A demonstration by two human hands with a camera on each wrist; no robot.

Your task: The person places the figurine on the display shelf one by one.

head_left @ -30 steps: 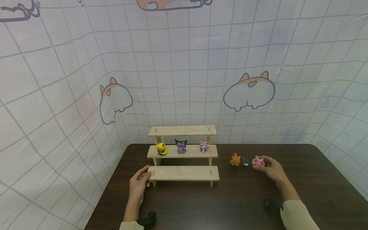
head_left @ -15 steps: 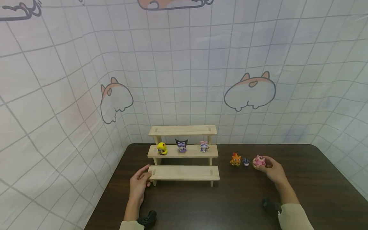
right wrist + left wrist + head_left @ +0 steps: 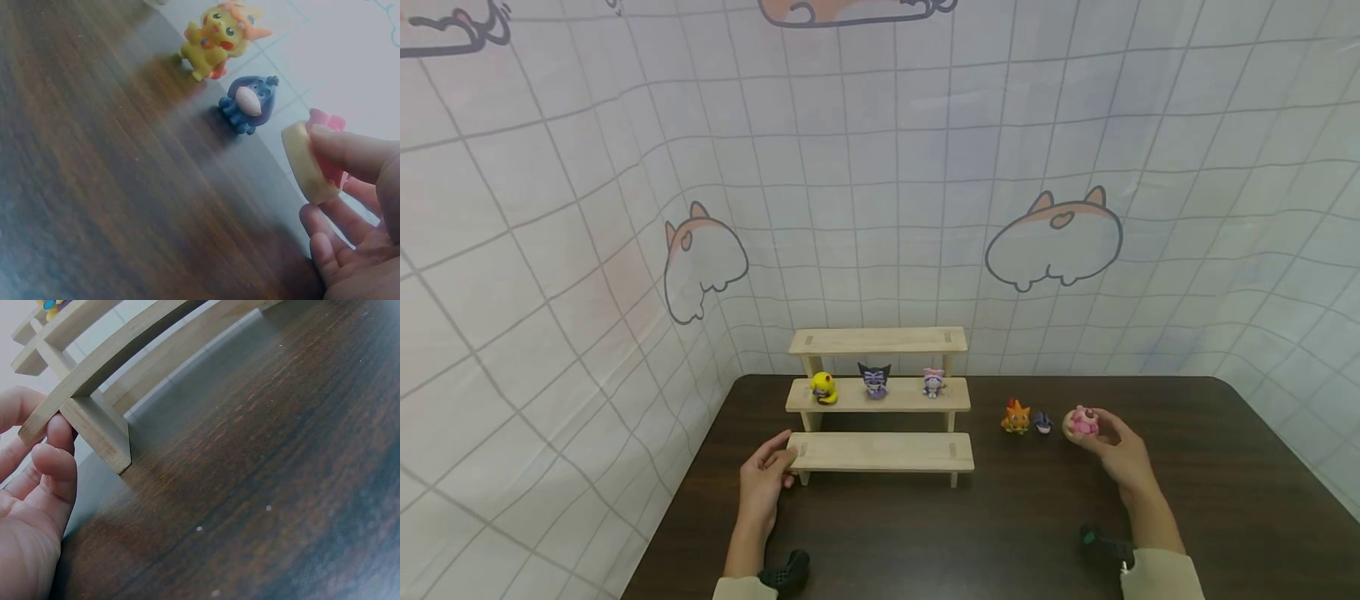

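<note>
My left hand [image 3: 762,482] grips the left end of the lowest step of a three-step wooden display stand [image 3: 880,451]; the left wrist view shows its fingers above and below the board [image 3: 94,369]. With thumb and fingers, my right hand [image 3: 1122,454] pinches a pink figurine [image 3: 1083,421] on a round cream base [image 3: 303,162]. That figurine is tilted, its base turned leftward, and appears raised off the table. Left of it stand a small blue donkey figurine [image 3: 251,103] and a yellow-and-orange Pikachu figurine [image 3: 215,40], both upright.
On the middle step stand a yellow figurine [image 3: 823,388], a black-and-purple one [image 3: 875,381] and a pink-and-white one [image 3: 933,382]. The top step [image 3: 880,340] is bare wood. A dark wooden table [image 3: 1000,533] carries everything, with a checked curtain [image 3: 865,208] behind.
The pink figurine has tipped in my right hand, its base turning left, and has shifted slightly rightward. My left hand has stayed at the stand's lowest step.
</note>
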